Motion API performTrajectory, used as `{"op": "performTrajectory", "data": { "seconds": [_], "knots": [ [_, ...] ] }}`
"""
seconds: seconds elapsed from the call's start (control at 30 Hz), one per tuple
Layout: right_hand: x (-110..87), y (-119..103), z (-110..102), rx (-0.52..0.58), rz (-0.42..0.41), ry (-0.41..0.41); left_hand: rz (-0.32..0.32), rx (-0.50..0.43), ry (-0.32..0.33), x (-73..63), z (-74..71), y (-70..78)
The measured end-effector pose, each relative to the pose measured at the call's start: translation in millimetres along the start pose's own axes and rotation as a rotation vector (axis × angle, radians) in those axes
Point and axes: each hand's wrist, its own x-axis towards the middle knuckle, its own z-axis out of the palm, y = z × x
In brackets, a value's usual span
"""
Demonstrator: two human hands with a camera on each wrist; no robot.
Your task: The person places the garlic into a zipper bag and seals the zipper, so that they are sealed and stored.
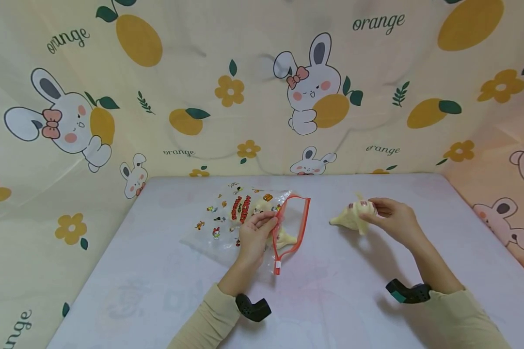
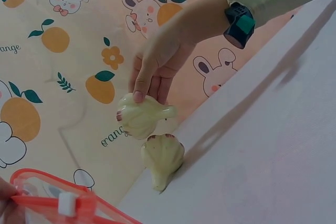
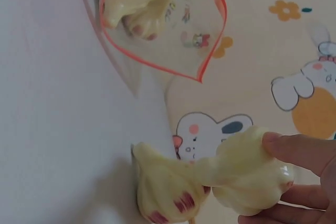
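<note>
By fingers of the right hand (image 1: 394,220), garlic (image 3: 252,182) is pinched; toward the surface's (image 1: 148,300) left edge, the bag (image 1: 220,225) is pinched by the left hand (image 1: 255,237).

Pale beige sleeves (image 1: 213,314) and curved black wrist cameras (image 1: 412,293), one teal-patched
</note>
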Motion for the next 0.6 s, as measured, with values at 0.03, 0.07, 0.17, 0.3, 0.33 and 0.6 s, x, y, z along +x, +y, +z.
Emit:
{"op": "performTrajectory", "data": {
  "seconds": [0.03,0.07,0.17,0.3,0.33,0.6],
  "knots": [
    [-0.2,-1,1,0.006,-0.004,-0.004,0.001,0.001,0.002,-0.1,0.1,0.1],
    [-0.2,-3,2,0.007,-0.009,-0.003,0.003,0.001,0.002,0.1,0.1,0.0],
    [0.1,-5,5,0.017,-0.017,-0.011,0.004,0.001,0.003,0.4,0.2,0.0],
    [0.5,-9,10,0.025,-0.017,-0.024,0.002,0.005,0.003,0.4,0.4,0.0],
    [0.5,-10,11,0.028,-0.018,-0.028,0.0,0.006,0.004,0.5,0.4,-0.1],
    [-1.9,-19,21,0.041,-0.049,-0.031,0.001,0.017,0.005,0.7,-0.5,-0.1]
  ]
}}
